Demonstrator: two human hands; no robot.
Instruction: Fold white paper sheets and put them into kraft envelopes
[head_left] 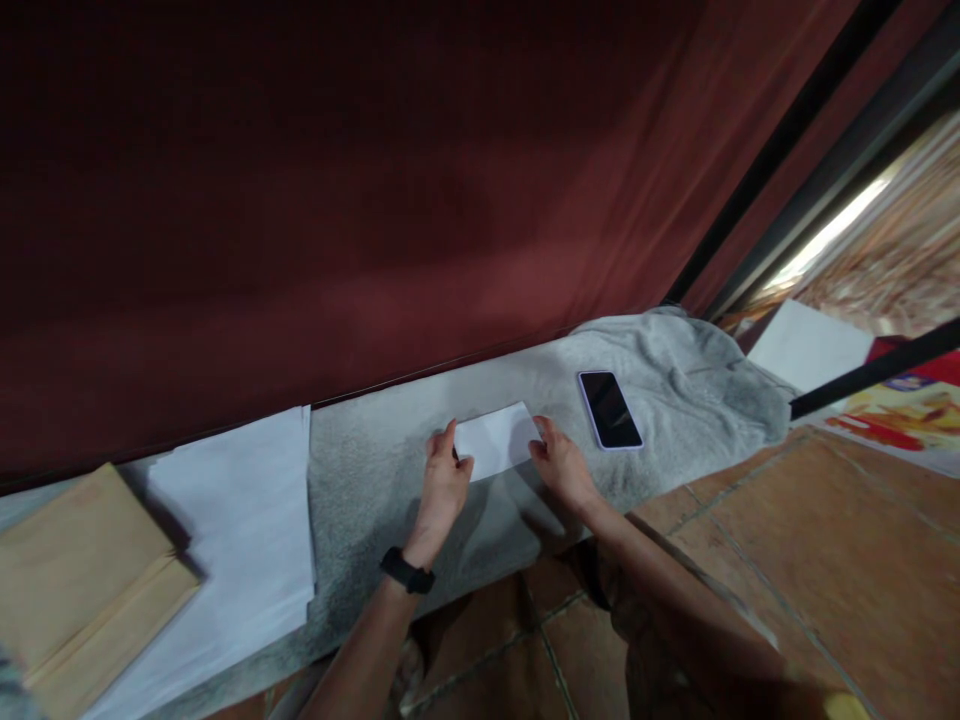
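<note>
Head view: the white paper (495, 442) is between the two hands, over the grey cloth (360, 500), to the left of the phone (611, 410); whether it touches the cloth or is slightly raised, I cannot tell. The likeliest trouble is a crease or bend, since it is held only by its two short ends, and a harder squeeze or an uneven pull could buckle the middle. The soft cloth would probably make that worse, giving little firm backing and perhaps bunching under pressure. The phone lies near the right hand (561, 465), so a wide sweep that way could nudge it. The loose paper stack (240, 520), with brown envelopes (86, 560) overlapping it, has uneven edges; a brush from the left forearm could skew them.

As for pose, both forearms reach forward from the bottom of the view and converge on the sheet. The left hand (446, 482), with a black band (407, 571) at its wrist, pinches the left end between thumb and fingers. The right hand angles inward, fingers curled, and grips the right end with its thumb toward the near side.
</note>
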